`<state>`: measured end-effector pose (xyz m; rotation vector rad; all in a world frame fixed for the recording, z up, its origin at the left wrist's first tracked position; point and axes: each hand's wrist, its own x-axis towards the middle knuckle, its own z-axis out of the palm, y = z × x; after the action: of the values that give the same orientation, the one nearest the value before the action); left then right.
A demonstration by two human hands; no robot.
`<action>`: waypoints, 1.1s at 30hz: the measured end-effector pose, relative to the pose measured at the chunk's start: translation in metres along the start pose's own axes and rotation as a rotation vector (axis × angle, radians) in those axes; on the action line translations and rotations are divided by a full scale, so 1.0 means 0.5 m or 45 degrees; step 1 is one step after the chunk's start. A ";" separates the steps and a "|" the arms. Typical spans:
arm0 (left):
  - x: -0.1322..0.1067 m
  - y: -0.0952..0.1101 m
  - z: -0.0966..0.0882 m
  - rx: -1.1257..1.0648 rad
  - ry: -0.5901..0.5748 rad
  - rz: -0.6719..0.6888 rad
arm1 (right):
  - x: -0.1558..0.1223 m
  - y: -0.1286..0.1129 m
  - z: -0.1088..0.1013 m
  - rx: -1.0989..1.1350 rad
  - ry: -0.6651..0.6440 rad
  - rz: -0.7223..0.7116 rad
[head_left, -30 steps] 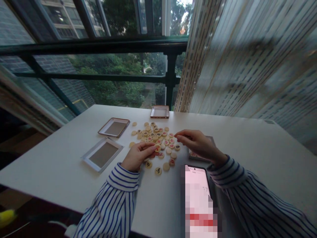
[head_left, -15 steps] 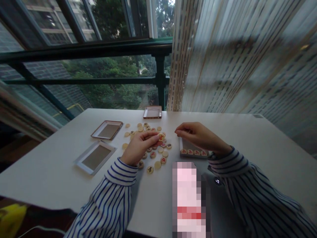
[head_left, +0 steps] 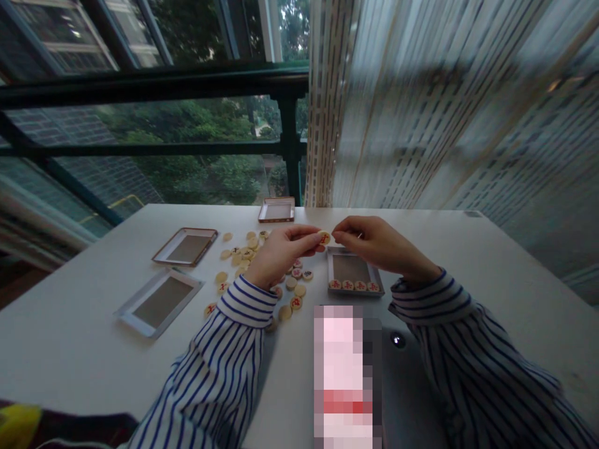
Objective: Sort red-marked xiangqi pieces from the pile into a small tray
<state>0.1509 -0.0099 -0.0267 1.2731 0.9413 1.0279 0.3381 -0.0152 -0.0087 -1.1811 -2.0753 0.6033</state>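
Note:
My left hand point(head_left: 285, 249) pinches a round xiangqi piece point(head_left: 324, 237) with a red character between thumb and fingertips. Close beside that piece are the fingertips of my right hand point(head_left: 374, 244), its fingers curled together; what they hold, if anything, is hidden. Below my right hand lies a shallow tray point(head_left: 380, 288), with several red-character pieces lined up along its near side. Partly covered by my left hand and forearm, many loose pieces point(head_left: 285, 312) spread over the table, some showing red or black characters and others plain faces.
On the white table point(head_left: 84, 324) lie a brown-rimmed tray point(head_left: 211, 244) and a pale frame-like tray point(head_left: 126, 310) at the left. Another small tray point(head_left: 276, 219) stands at the far edge. A pixelated item point(head_left: 344, 355) and a small dark round object point(head_left: 397, 339) are in front of me.
My left hand has moved right with its piece, up to my right hand. My right hand has lifted slightly, uncovering more of the tray. The view has shifted a little to the right.

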 end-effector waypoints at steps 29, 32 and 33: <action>0.065 -0.022 0.005 0.138 -0.245 -0.039 | 0.018 0.038 0.013 0.240 0.087 0.145; 0.063 -0.019 0.005 0.117 -0.244 -0.055 | 0.018 0.039 0.014 0.296 0.109 0.149; 0.062 -0.017 0.006 0.107 -0.237 -0.064 | 0.018 0.040 0.014 0.307 0.119 0.149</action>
<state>0.1630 0.0187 -0.0346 1.3825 0.8755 0.8223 0.3410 0.0021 -0.0239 -1.1714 -1.8074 0.8129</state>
